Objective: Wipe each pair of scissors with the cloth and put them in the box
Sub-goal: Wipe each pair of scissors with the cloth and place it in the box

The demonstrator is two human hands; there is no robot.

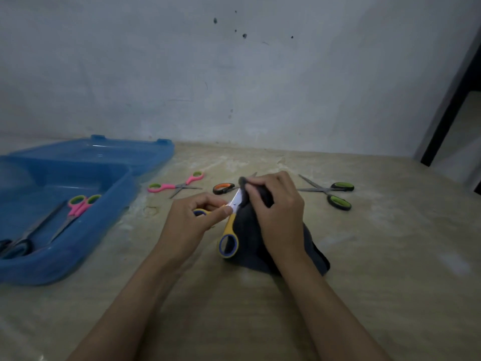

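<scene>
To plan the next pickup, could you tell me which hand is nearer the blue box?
Left. The left hand is just right of the blue box; the right hand is farther right.

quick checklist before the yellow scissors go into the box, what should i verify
1. Left hand has a firm grip on the yellow scissors near the pivot: ok.
2. Right hand has the dark cloth wrapped over the blades: ok.
3. Blades fully wiped: cannot tell, the cloth hides them.
4. Blue box is open with room inside: ok, a pink pair and a dark-handled pair already lie in it.
5. Scissors closed before being carried over: not ok, the handles are spread apart.
6. Pairs left on the table counted: ok, pink, orange and green.
</scene>
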